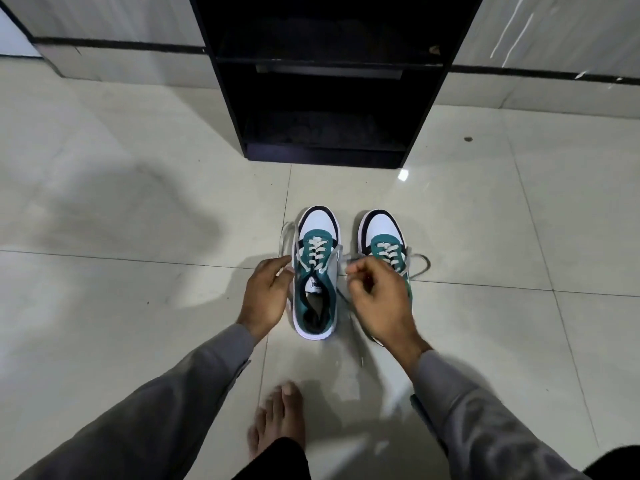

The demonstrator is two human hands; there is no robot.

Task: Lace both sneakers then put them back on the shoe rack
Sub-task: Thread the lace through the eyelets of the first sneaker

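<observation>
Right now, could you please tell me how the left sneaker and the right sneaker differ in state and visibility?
The left sneaker shows in full, its opening and tongue label plain; the right sneaker is half hidden behind the right hand. The left sneaker's lace ends run out to both hands, the left hand beside it; the right sneaker's lace lies loose on the floor. Both are white, teal and dark, toes toward the shoe rack, on the tiled floor.
</observation>
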